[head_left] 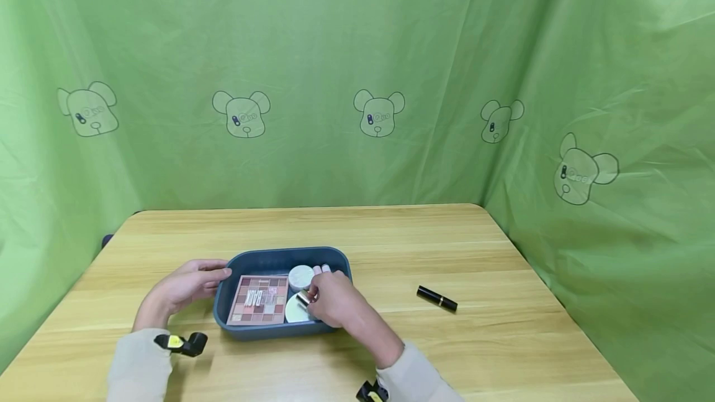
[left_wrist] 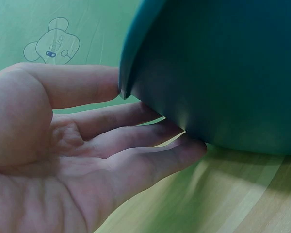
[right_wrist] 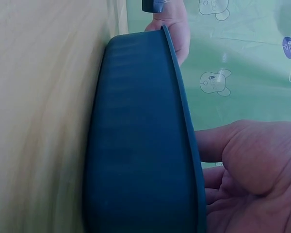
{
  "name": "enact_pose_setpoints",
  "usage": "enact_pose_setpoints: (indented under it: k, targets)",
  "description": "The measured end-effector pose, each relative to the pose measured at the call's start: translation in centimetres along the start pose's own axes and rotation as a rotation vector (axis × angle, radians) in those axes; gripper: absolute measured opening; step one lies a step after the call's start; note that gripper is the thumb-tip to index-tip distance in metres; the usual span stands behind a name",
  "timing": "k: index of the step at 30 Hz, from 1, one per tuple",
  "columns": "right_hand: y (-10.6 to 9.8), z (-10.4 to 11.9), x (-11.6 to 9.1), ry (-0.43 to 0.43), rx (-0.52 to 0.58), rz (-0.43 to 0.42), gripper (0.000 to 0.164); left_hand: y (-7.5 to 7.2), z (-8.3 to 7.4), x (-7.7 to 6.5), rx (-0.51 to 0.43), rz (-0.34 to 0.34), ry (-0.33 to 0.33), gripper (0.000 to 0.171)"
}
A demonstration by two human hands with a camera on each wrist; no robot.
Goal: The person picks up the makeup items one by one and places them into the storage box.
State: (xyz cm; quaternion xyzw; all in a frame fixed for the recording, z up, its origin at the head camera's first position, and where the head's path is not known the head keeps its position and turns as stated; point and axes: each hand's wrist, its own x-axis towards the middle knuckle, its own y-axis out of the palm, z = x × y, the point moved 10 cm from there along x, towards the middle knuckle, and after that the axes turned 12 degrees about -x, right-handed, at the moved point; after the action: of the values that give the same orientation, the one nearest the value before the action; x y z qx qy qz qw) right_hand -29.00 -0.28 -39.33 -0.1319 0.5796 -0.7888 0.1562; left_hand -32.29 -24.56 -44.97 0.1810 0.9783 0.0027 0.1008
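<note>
A dark blue rectangular tray [head_left: 282, 331] stands on the table. Beside its left end is my left hand [head_left: 190, 284], thumb at the rim and fingers extended against the outer wall, as the left wrist view shows. My right hand [head_left: 335, 299] reaches over the near right side and pinches a small black-and-gold lipstick tube [head_left: 303, 299] inside. In the right wrist view, the tray wall [right_wrist: 140, 136] hides the fingertips and the tube. An eyeshadow palette [head_left: 259, 300] fills the tray's left part. Right of it lie a white round jar [head_left: 301, 277] and a white disc-shaped compact [head_left: 295, 310].
Two small pale pink-capped tubes [head_left: 321, 269] sit at the tray's far right, partly behind my right hand. A black tube with a gold band [head_left: 437, 299] lies on the wooden table [head_left: 503, 340] to the right. Green curtains [head_left: 313, 160] surround the table's back and sides.
</note>
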Motion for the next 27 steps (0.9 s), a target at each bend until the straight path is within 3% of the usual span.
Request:
enact_pose_setpoints:
  k: [27]
  targets:
    - [0.78, 0.12, -0.1, 0.013, -0.028, 0.057, 0.01, -0.03, 0.03, 0.1, -0.002, 0.003, 0.001, 0.064]
